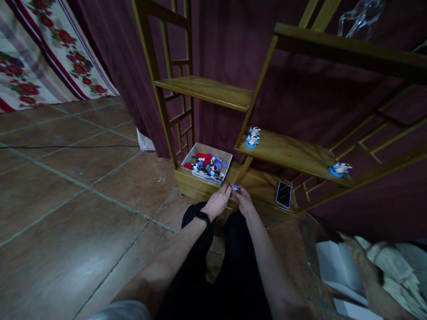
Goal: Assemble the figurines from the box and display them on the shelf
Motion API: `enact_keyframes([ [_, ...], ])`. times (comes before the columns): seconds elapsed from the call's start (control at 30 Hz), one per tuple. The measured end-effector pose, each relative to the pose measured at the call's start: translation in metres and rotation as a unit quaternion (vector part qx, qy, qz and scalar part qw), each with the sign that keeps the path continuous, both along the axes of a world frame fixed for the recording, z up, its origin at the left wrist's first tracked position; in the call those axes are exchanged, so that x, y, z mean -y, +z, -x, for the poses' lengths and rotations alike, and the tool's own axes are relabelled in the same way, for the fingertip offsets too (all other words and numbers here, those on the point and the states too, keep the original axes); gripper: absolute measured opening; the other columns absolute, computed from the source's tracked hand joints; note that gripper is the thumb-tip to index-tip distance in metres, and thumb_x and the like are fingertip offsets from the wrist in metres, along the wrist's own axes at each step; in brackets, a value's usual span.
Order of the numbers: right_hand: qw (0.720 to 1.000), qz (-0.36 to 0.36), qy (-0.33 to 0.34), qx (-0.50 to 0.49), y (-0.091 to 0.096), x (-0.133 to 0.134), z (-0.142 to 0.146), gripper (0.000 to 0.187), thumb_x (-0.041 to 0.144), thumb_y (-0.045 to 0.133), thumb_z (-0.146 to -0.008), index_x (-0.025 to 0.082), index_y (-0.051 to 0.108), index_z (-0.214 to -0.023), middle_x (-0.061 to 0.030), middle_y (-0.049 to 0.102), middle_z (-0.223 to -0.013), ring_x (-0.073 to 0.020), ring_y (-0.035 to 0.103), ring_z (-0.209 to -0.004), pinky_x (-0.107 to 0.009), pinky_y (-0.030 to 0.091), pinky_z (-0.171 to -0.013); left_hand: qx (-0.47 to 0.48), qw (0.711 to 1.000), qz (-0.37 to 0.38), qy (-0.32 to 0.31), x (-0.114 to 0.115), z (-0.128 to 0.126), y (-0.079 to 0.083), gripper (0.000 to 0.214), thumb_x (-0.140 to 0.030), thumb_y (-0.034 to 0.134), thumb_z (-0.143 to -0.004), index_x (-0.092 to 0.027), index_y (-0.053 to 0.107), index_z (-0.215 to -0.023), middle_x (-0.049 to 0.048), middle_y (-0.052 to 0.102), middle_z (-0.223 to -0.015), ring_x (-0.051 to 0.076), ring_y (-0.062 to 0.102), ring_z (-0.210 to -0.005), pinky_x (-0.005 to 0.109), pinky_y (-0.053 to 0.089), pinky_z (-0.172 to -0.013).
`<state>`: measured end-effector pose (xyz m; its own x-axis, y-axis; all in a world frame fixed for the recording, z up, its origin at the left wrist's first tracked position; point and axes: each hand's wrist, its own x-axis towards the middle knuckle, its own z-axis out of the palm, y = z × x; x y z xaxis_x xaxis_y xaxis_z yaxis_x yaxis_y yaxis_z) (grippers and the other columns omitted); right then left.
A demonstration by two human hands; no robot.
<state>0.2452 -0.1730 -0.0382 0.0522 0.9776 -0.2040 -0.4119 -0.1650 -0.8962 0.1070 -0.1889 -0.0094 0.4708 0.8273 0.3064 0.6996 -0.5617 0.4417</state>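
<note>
Close to the lower shelf's front edge, my left hand (218, 200) and my right hand (245, 200) meet with their fingertips pinched around a small purple-and-white figurine (235, 187). The fingers cover part of it, so its full shape is hidden. Just beyond my left hand, a white open box (211, 178) sits on the low shelf. Inside lies a pile of small figurines (216, 164) in purple, white and black, along with a red piece (204, 158).
On the middle shelf (287, 151), two blue-based figurines (252, 141) stand at the left, another figurine (340, 169) at the right. A phone (283, 194) lies on the low shelf. A clear ornament (362, 18) tops the unit. White boxes (340, 266) and cloth (393, 271) lie at right.
</note>
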Motion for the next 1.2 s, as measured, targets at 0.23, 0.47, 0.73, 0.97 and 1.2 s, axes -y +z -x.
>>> enact_keyframes([
  [0.23, 1.000, 0.002, 0.005, -0.009, 0.003, 0.001, 0.005, 0.024, 0.024, 0.072, -0.060, 0.014, 0.065, -0.081, -0.0046, 0.069, -0.081, -0.0160, 0.064, -0.077, -0.031, 0.050, -0.078, 0.215, 0.964, 0.135, 0.083, -0.021, 0.002, -0.017, 0.029, -0.014, 0.057, -0.072, -0.017, 0.057, -0.100, 0.0061, 0.066, -0.086, 0.018, 0.062, -0.081, 0.027, 0.047, -0.075],
  [0.47, 0.999, 0.038, -0.026, -0.019, -0.004, -0.005, 0.012, 0.015, 0.022, 0.067, -0.067, 0.013, 0.063, -0.079, -0.0058, 0.069, -0.074, -0.0143, 0.065, -0.067, -0.030, 0.054, -0.070, 0.401, 0.873, 0.258, 0.107, -0.039, 0.005, -0.034, 0.015, -0.020, 0.064, -0.064, -0.016, 0.066, -0.078, 0.0034, 0.068, -0.073, 0.016, 0.062, -0.070, 0.028, 0.048, -0.072],
  [0.73, 0.999, 0.042, -0.003, -0.027, -0.002, -0.006, 0.017, 0.013, 0.019, 0.068, -0.067, 0.013, 0.062, -0.077, -0.0060, 0.069, -0.076, -0.0136, 0.065, -0.066, -0.025, 0.055, -0.065, 0.536, 0.756, 0.354, 0.128, -0.037, 0.009, -0.036, 0.010, -0.021, 0.066, -0.061, -0.013, 0.061, -0.066, 0.0003, 0.063, -0.062, 0.012, 0.059, -0.057, 0.028, 0.050, -0.066],
  [0.97, 0.998, 0.061, -0.019, 0.024, 0.000, -0.004, 0.018, 0.015, 0.021, 0.070, -0.063, 0.014, 0.063, -0.074, -0.0033, 0.067, -0.066, -0.0114, 0.062, -0.056, -0.023, 0.054, -0.055, 0.524, 0.750, 0.384, 0.125, -0.032, 0.008, -0.028, 0.010, -0.021, 0.066, -0.064, -0.011, 0.062, -0.066, 0.0028, 0.065, -0.063, 0.012, 0.061, -0.057, 0.028, 0.052, -0.066],
  [1.2, 0.997, 0.061, 0.005, 0.038, 0.003, -0.002, 0.016, 0.017, 0.025, 0.071, -0.061, 0.014, 0.062, -0.071, -0.0026, 0.066, -0.065, -0.0116, 0.062, -0.057, -0.022, 0.052, -0.056, 0.514, 0.746, 0.404, 0.131, -0.029, 0.008, -0.021, 0.011, -0.019, 0.067, -0.065, -0.010, 0.064, -0.069, 0.0038, 0.067, -0.066, 0.013, 0.063, -0.061, 0.029, 0.052, -0.070],
])
